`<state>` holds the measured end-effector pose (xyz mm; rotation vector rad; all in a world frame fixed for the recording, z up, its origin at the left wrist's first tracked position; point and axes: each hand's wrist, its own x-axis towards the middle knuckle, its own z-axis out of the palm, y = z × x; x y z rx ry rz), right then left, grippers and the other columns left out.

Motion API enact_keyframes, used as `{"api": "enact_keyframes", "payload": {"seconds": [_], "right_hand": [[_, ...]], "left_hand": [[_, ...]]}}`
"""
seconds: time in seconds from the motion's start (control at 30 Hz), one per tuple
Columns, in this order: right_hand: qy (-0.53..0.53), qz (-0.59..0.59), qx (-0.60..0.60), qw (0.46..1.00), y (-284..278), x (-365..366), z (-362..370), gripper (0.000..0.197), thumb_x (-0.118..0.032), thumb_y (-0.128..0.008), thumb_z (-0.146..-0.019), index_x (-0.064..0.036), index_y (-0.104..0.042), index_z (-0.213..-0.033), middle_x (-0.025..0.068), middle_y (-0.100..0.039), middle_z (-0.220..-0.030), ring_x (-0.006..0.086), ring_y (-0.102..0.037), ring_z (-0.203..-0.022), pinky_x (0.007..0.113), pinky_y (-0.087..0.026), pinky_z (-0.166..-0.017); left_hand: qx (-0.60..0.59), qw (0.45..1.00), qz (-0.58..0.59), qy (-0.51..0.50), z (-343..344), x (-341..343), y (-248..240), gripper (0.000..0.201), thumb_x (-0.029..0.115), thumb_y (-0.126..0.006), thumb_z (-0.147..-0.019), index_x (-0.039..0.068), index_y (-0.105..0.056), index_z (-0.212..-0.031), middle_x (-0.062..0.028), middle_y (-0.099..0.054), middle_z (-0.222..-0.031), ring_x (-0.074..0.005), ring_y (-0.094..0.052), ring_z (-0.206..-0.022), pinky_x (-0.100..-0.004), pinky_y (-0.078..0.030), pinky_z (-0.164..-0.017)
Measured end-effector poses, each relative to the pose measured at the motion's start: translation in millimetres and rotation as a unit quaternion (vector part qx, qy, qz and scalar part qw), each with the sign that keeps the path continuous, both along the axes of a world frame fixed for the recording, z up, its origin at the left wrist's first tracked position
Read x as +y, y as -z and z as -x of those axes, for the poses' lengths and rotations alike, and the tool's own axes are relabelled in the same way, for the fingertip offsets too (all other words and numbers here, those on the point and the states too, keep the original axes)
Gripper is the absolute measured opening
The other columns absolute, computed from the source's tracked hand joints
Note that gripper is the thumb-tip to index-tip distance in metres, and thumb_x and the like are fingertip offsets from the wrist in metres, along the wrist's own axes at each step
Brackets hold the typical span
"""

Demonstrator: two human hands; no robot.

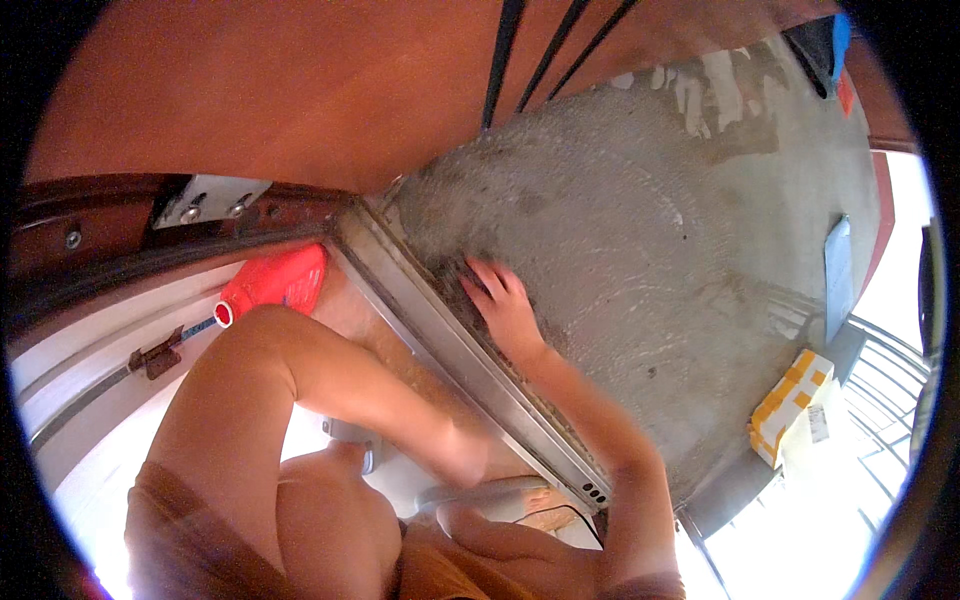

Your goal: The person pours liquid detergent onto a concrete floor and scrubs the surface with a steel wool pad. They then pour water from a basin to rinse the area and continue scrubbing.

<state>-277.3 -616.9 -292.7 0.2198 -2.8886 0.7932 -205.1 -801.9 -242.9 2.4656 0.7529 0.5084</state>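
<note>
My right hand (497,303) reaches onto the wet grey floor (650,250), just beyond the metal sill (440,365). Its fingers are curled and press down around something dark, too hidden to name. Swirling streaks mark the surface around it. On the left, my left arm seems to bend at the elbow, its forearm crossing above my knees. The blurred end of that limb, seemingly my left hand (465,455), hangs near the sill with its fingers smeared. A red plastic jug (285,277) with an uncapped neck rests past the left elbow.
A reddish-brown panel (250,90) rises beyond the sill, with dark bars (545,55) at its edge. At the right lie a yellow-taped white box (790,405) and a pale blue flat piece (838,275). A metal bracket (210,200) juts out at the left.
</note>
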Motion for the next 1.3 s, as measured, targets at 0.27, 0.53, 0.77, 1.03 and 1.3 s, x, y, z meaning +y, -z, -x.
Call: {"api": "enact_keyframes", "payload": {"seconds": [0.27,0.53,0.77,1.03,1.3], "right_hand": [[-0.033,-0.061,-0.087,0.994,24.7,-58.2,174.2,0.025,-0.014,-0.052,-0.08,-0.007,-0.066,-0.099,0.0074,-0.051,-0.122,0.0285,-0.047,-0.109,0.04,-0.04,-0.097],[-0.099,-0.026,-0.034,0.994,-6.0,11.3,-18.3,0.041,-0.009,-0.053,-0.075,-0.0092,-0.059,-0.115,0.006,-0.045,-0.134,0.0287,-0.042,-0.12,0.039,-0.037,-0.102],[-0.102,-0.072,-0.183,0.975,-26.1,97.8,-303.4,0.049,-0.012,-0.056,-0.071,-0.0126,-0.058,-0.12,0.0061,-0.042,-0.138,0.0261,-0.043,-0.116,0.039,-0.038,-0.101],[-0.115,-0.146,-0.157,0.97,-16.2,130.0,-303.5,0.046,-0.013,-0.056,-0.075,-0.0125,-0.057,-0.121,0.0063,-0.042,-0.136,0.0255,-0.044,-0.117,0.039,-0.039,-0.101],[-0.073,-0.016,0.026,0.997,29.6,55.3,-80.1,0.038,-0.013,-0.053,-0.076,-0.0113,-0.061,-0.113,0.0072,-0.045,-0.13,0.0281,-0.043,-0.116,0.037,-0.041,-0.098]], "left_hand": [[0.058,0.997,0.036,0.047,-2.0,33.3,-21.6,0.015,0.019,-0.056,-0.072,0.007,-0.063,-0.066,-0.0093,-0.064,-0.071,-0.0235,-0.062,-0.071,-0.0368,-0.049,-0.056],[0.002,0.997,0.049,0.053,-14.4,30.6,-25.6,0.014,0.015,-0.057,-0.074,0.006,-0.068,-0.071,-0.0106,-0.067,-0.077,-0.025,-0.064,-0.074,-0.0374,-0.05,-0.058],[0.047,0.98,0.093,0.171,-16.0,36.2,-40.9,0.014,0.014,-0.058,-0.076,0.005,-0.069,-0.073,-0.0107,-0.068,-0.078,-0.0284,-0.065,-0.074,-0.0385,-0.051,-0.059],[0.062,0.976,0.119,0.17,-41.2,38.4,-26.7,0.015,0.012,-0.057,-0.077,0.004,-0.068,-0.073,-0.0118,-0.068,-0.079,-0.0295,-0.065,-0.074,-0.039,-0.052,-0.058],[0.084,0.969,0.148,0.177,-86.0,58.5,-18.5,0.016,0.013,-0.056,-0.077,0.002,-0.067,-0.074,-0.0141,-0.067,-0.078,-0.0295,-0.064,-0.072,-0.0397,-0.051,-0.058]]}}
